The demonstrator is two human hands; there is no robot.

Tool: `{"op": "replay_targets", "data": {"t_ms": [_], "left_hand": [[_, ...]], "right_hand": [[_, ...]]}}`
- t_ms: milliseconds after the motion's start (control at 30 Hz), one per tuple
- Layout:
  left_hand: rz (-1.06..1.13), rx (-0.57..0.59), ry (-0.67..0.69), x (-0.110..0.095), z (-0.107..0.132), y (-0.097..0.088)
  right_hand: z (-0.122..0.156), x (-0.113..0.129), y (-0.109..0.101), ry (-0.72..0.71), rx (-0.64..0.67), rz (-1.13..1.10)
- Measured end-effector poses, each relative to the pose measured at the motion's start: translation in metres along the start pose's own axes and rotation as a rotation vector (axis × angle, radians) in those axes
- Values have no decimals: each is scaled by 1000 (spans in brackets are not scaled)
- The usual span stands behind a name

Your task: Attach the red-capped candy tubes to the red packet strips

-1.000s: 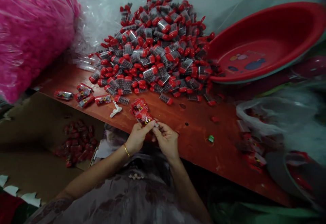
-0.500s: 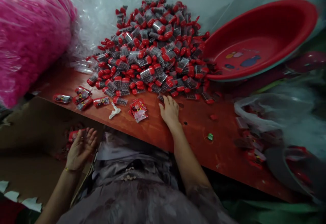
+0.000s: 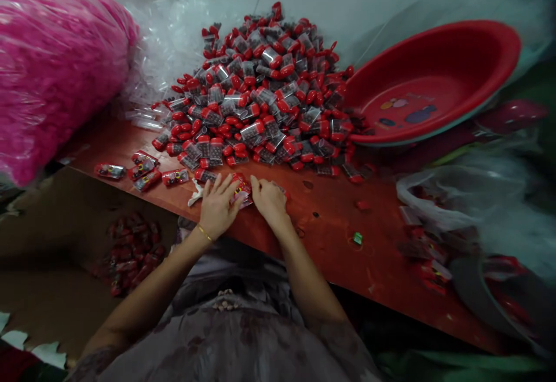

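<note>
My left hand [image 3: 217,207] lies flat with its fingers spread on a small stack of red printed packets [image 3: 242,187] near the front edge of the red table [image 3: 334,219]. My right hand [image 3: 268,199] rests just right of the stack, fingers curled down; what they hold is hidden. Behind both hands rises a big pile of small clear containers with red caps [image 3: 260,92].
Filled packets [image 3: 143,170] lie in a row at the table's left. A cardboard box [image 3: 52,237] below holds more red packets [image 3: 130,251]. A red basin [image 3: 434,80] leans at the back right. A pink bag [image 3: 56,75] is on the left, a clear plastic bag [image 3: 456,196] on the right.
My left hand came up from the cardboard box and now lies on the packet stack. My right hand drew back from the pile's edge to beside the stack.
</note>
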State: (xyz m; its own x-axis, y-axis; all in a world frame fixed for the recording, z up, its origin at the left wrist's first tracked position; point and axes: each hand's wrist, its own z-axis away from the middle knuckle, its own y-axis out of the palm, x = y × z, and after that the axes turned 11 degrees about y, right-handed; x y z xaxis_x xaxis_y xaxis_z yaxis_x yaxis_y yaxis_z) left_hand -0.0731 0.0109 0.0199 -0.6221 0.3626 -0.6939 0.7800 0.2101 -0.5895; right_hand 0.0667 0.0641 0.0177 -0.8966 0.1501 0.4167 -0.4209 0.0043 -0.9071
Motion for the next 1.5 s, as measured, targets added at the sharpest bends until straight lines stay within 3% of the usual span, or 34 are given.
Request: {"op": "replay_targets", "data": {"t_ms": [100, 200, 367, 467, 667, 833, 1067, 1200, 1300, 1367, 1500], "left_hand": [[-81, 99, 24, 12, 4, 15], [-147, 106, 21, 21, 14, 24], [-348, 128, 75, 25, 19, 28], [-471, 146, 120, 25, 19, 29], [-524, 140, 130, 27, 20, 30], [-520, 149, 116, 25, 20, 30], [-477, 134, 123, 26, 17, 30], [-381, 25, 147, 21, 19, 21], [-190, -62, 121, 6, 20, 12], [22, -80, 14, -7, 18, 9], [608, -76, -371, -27, 8, 12]], "right_hand": [[-16, 7, 3, 44, 159, -42], [-25, 8, 12, 23, 225, -157], [-29, 2, 16, -16, 157, -268], [-27, -2, 8, 47, 93, -240], [-29, 7, 12, 102, 223, -207], [-32, 10, 22, 79, 161, -416], [-23, -14, 15, 98, 107, -755], [-4, -22, 8, 53, 36, -910], [14, -23, 6, -36, -73, -904], [25, -23, 6, -76, -123, -863], [42, -19, 8, -161, -138, -814]]}}
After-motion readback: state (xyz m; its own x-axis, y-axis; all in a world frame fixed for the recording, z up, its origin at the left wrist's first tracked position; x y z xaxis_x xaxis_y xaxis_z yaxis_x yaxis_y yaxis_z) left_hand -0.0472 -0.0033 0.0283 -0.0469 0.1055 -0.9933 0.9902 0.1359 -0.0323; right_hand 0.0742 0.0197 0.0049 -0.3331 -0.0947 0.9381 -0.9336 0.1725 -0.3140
